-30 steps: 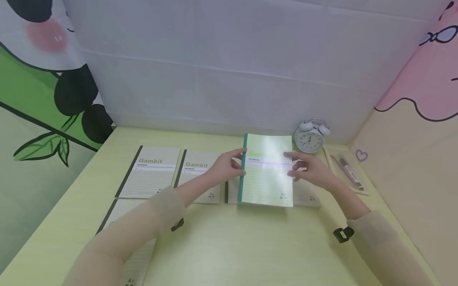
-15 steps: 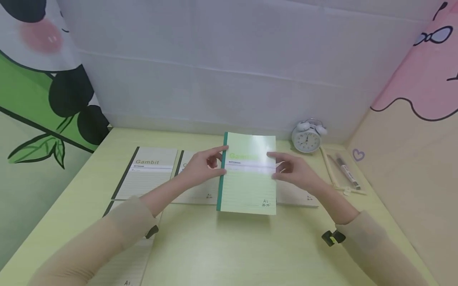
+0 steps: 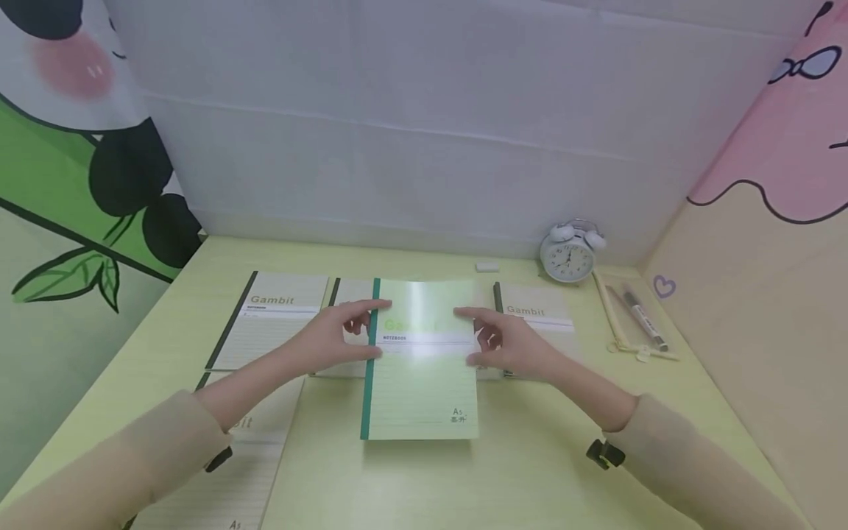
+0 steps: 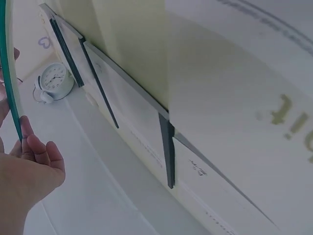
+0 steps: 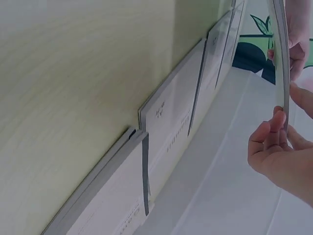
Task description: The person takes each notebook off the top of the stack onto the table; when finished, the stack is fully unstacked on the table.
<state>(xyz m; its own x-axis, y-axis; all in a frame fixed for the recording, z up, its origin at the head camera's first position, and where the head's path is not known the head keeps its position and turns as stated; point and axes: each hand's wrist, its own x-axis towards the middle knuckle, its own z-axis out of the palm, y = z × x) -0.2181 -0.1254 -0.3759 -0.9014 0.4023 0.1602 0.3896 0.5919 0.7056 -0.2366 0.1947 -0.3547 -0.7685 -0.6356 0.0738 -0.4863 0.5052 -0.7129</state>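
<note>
A light green notebook [image 3: 420, 390] with a teal spine is held above the table, its cover facing up. My left hand [image 3: 338, 335] pinches the spine side between thumb and fingers. On the opposite edge, my right hand [image 3: 513, 342] grips it the same way. The left wrist view shows the teal spine [image 4: 6, 58] edge-on beside the left hand [image 4: 34, 171]. From the right wrist, the notebook [image 5: 279, 58] appears as a thin slab in the right hand [image 5: 283, 156]. Behind it lies a grey Gambit notebook [image 3: 351, 291], partly covered.
More grey notebooks lie at the back left [image 3: 285, 287], front left [image 3: 218, 478] and right [image 3: 536, 300]; the right ones form a stack [image 5: 105, 196]. A small white block [image 3: 486, 266], an alarm clock [image 3: 567, 261] and a clear pouch [image 3: 616, 309] with a marker [image 3: 639, 316] line the back right.
Both hands have carried the green notebook left and nearer to me, off the right-hand grey notebooks. The small white block and the right stack's spine have come into sight.
</note>
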